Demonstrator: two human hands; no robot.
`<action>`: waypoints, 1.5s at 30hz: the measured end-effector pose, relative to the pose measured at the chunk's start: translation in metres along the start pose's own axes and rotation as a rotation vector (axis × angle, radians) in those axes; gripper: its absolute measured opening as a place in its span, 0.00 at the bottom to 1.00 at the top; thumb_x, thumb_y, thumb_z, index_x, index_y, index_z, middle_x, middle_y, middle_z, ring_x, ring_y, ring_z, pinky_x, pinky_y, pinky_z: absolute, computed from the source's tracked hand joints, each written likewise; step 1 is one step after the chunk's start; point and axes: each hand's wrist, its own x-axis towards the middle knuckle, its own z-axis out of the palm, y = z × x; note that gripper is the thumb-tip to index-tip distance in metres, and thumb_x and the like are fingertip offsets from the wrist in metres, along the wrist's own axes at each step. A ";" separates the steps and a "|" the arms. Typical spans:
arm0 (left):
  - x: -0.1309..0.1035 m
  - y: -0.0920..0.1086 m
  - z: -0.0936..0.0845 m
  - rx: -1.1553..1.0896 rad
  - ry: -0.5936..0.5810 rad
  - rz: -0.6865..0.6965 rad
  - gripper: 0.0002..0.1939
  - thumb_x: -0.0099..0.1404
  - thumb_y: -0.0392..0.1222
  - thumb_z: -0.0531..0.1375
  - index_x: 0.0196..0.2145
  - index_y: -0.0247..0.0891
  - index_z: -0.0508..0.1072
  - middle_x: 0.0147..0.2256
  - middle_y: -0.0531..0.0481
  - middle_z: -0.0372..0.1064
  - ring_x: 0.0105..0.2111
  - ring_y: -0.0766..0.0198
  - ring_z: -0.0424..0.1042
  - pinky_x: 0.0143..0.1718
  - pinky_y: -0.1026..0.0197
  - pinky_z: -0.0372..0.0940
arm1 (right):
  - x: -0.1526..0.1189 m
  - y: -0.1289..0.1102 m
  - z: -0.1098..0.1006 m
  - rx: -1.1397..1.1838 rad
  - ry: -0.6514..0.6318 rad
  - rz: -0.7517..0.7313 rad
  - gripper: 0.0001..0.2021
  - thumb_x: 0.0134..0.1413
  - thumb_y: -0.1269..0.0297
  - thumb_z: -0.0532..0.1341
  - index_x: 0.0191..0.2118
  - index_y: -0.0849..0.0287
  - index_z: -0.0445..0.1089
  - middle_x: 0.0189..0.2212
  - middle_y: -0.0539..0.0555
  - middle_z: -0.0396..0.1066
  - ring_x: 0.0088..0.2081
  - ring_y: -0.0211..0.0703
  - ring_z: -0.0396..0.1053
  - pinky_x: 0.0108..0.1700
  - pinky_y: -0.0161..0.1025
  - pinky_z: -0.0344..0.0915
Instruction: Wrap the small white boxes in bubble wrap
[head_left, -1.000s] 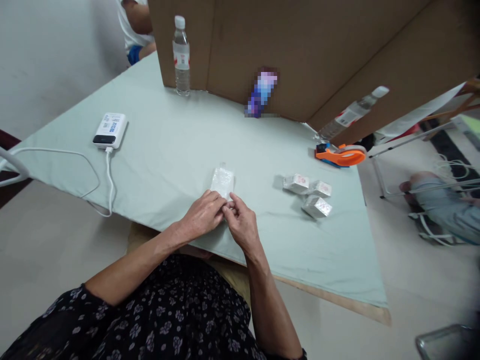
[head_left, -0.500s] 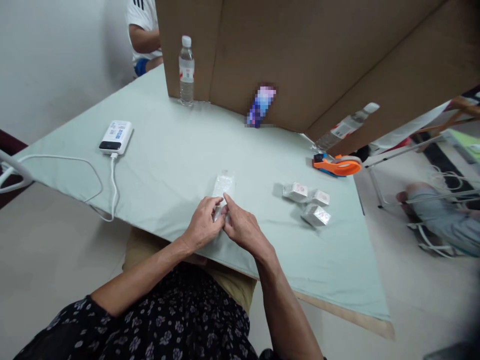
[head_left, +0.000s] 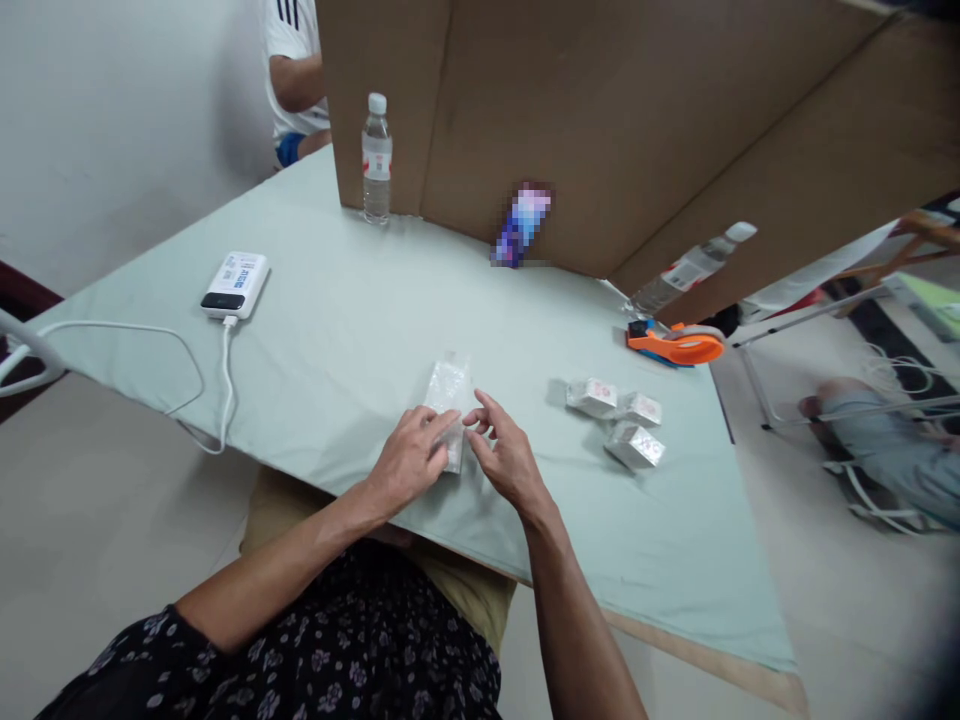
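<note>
— Fingers first: what are they doing?
— Left hand (head_left: pixel 409 462) has its fingers (head_left: pixel 442 424) pinching the near end of a clear plastic packet (head_left: pixel 448 392) flat on the pale green cloth (head_left: pixel 352 330), at the table's near middle. Right hand (head_left: pixel 506 455) is just beside it with fingers loosely curled, tips at the packet's right edge; whether they grip it I cannot tell.
— What else, from the left?
— At far left a white power bank (head_left: pixel 235 285) with a cable (head_left: pixel 223 380) trailing off the near edge. Farther back a water bottle (head_left: pixel 376 160) stands upright against a cardboard screen (head_left: pixel 600 120). Right of the hands, three small wrapped boxes (head_left: pixel 619 420) lie close together. Beyond them an orange tape dispenser (head_left: pixel 677 342) and a second bottle (head_left: pixel 686 268), tilted over.
— How far along does it look?
— My guess: three boxes look finished, and the packet in hand is mid-handling, not yet set with them. Another person's sleeve (head_left: pixel 292 30) shows behind the screen.
</note>
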 end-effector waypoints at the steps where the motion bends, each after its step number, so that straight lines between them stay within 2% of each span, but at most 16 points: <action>1: 0.001 0.000 -0.001 0.039 -0.027 0.023 0.25 0.62 0.30 0.54 0.56 0.43 0.69 0.43 0.47 0.66 0.45 0.57 0.67 0.50 0.53 0.67 | 0.004 0.001 0.001 -0.019 -0.010 0.000 0.27 0.56 0.66 0.56 0.62 0.57 0.61 0.40 0.54 0.75 0.37 0.43 0.69 0.45 0.44 0.68; 4: 0.004 0.001 -0.005 0.101 -0.100 0.035 0.20 0.62 0.30 0.54 0.49 0.43 0.74 0.41 0.47 0.65 0.42 0.58 0.67 0.47 0.55 0.68 | 0.012 0.003 0.003 -0.030 -0.001 0.036 0.26 0.54 0.64 0.57 0.61 0.58 0.64 0.37 0.53 0.74 0.34 0.42 0.69 0.44 0.43 0.68; 7: 0.007 0.001 -0.007 0.094 -0.125 0.004 0.15 0.62 0.31 0.55 0.44 0.41 0.76 0.39 0.47 0.65 0.42 0.58 0.68 0.46 0.56 0.69 | 0.018 0.013 0.001 0.009 0.083 0.140 0.25 0.53 0.60 0.59 0.58 0.60 0.66 0.37 0.54 0.75 0.31 0.40 0.68 0.41 0.42 0.68; 11: 0.008 0.004 -0.008 0.098 -0.119 -0.010 0.14 0.61 0.31 0.54 0.42 0.38 0.76 0.39 0.45 0.65 0.43 0.56 0.68 0.47 0.54 0.69 | 0.038 0.031 0.002 0.064 0.079 0.315 0.28 0.50 0.53 0.61 0.55 0.63 0.66 0.39 0.56 0.75 0.30 0.40 0.70 0.37 0.41 0.67; 15: 0.007 0.006 -0.007 0.091 -0.099 -0.005 0.15 0.61 0.30 0.54 0.43 0.39 0.76 0.38 0.46 0.64 0.42 0.58 0.68 0.47 0.54 0.70 | 0.068 0.039 0.013 0.106 0.046 0.382 0.28 0.45 0.52 0.64 0.51 0.63 0.68 0.31 0.53 0.74 0.31 0.42 0.69 0.33 0.38 0.64; 19: 0.004 0.005 -0.005 0.084 -0.066 -0.031 0.16 0.60 0.30 0.56 0.44 0.40 0.75 0.44 0.45 0.63 0.40 0.60 0.68 0.46 0.55 0.71 | 0.088 0.038 0.022 0.209 0.031 0.392 0.21 0.39 0.51 0.67 0.36 0.61 0.71 0.22 0.46 0.66 0.26 0.38 0.63 0.28 0.35 0.59; 21: 0.003 0.005 -0.004 0.085 -0.059 -0.037 0.15 0.60 0.31 0.56 0.44 0.39 0.75 0.47 0.44 0.62 0.39 0.61 0.69 0.45 0.55 0.71 | 0.091 0.035 0.023 0.288 0.004 0.384 0.16 0.37 0.51 0.66 0.27 0.59 0.68 0.18 0.43 0.59 0.23 0.35 0.57 0.26 0.33 0.55; 24: 0.003 0.003 -0.005 0.081 -0.080 -0.047 0.14 0.61 0.31 0.56 0.43 0.38 0.76 0.47 0.42 0.61 0.38 0.61 0.69 0.45 0.54 0.72 | 0.091 0.027 0.021 0.436 -0.035 0.350 0.15 0.38 0.51 0.65 0.22 0.58 0.65 0.17 0.43 0.56 0.22 0.33 0.53 0.25 0.33 0.52; 26: 0.004 0.002 -0.005 0.063 -0.092 -0.057 0.14 0.61 0.31 0.56 0.43 0.38 0.76 0.46 0.43 0.61 0.38 0.61 0.69 0.46 0.55 0.72 | 0.086 0.019 0.017 0.527 -0.034 0.304 0.14 0.40 0.52 0.65 0.24 0.59 0.69 0.19 0.45 0.62 0.24 0.35 0.58 0.28 0.34 0.57; 29: 0.003 -0.001 -0.002 0.018 -0.065 -0.067 0.14 0.61 0.32 0.56 0.44 0.38 0.75 0.45 0.44 0.62 0.42 0.60 0.70 0.48 0.54 0.71 | 0.070 0.005 0.008 0.563 -0.019 0.199 0.14 0.44 0.53 0.66 0.31 0.59 0.74 0.29 0.50 0.72 0.31 0.40 0.66 0.36 0.37 0.63; 32: -0.001 -0.004 0.002 -0.048 0.026 -0.081 0.14 0.61 0.32 0.57 0.45 0.37 0.72 0.44 0.44 0.62 0.45 0.58 0.69 0.49 0.54 0.70 | 0.044 -0.009 0.002 0.458 0.012 0.084 0.11 0.49 0.54 0.65 0.32 0.57 0.76 0.36 0.52 0.75 0.37 0.43 0.70 0.42 0.40 0.66; 35: -0.005 -0.007 0.005 -0.092 0.154 -0.116 0.14 0.61 0.34 0.58 0.45 0.38 0.69 0.42 0.45 0.63 0.46 0.57 0.68 0.49 0.54 0.70 | 0.013 -0.017 0.003 0.338 0.081 0.004 0.08 0.54 0.57 0.64 0.32 0.56 0.77 0.37 0.53 0.77 0.41 0.46 0.73 0.47 0.43 0.67; 38: -0.007 -0.011 0.003 -0.096 0.219 -0.107 0.23 0.59 0.37 0.62 0.52 0.37 0.65 0.47 0.42 0.63 0.51 0.53 0.65 0.53 0.49 0.67 | -0.015 -0.017 0.011 0.197 0.106 -0.054 0.07 0.57 0.62 0.61 0.35 0.53 0.77 0.39 0.54 0.79 0.43 0.48 0.75 0.51 0.46 0.67; 40: -0.007 -0.014 0.002 -0.100 0.182 -0.069 0.28 0.59 0.38 0.63 0.56 0.37 0.63 0.54 0.39 0.60 0.55 0.52 0.62 0.58 0.46 0.63 | -0.029 -0.014 0.017 0.086 0.102 -0.109 0.09 0.58 0.66 0.59 0.37 0.52 0.77 0.41 0.54 0.79 0.46 0.49 0.75 0.53 0.49 0.67; 41: -0.007 -0.016 0.001 -0.104 0.146 -0.052 0.26 0.60 0.37 0.63 0.56 0.38 0.65 0.56 0.38 0.58 0.56 0.51 0.61 0.59 0.45 0.61 | -0.034 -0.012 0.020 0.043 0.105 -0.149 0.10 0.58 0.68 0.58 0.39 0.52 0.77 0.43 0.54 0.79 0.47 0.49 0.75 0.54 0.49 0.67; 45: -0.005 -0.019 0.000 -0.172 0.048 -0.025 0.09 0.61 0.32 0.58 0.40 0.38 0.71 0.58 0.39 0.57 0.60 0.51 0.60 0.61 0.48 0.60 | -0.047 -0.004 0.027 -0.054 0.110 -0.338 0.16 0.56 0.73 0.57 0.48 0.52 0.73 0.47 0.56 0.77 0.54 0.49 0.72 0.56 0.51 0.65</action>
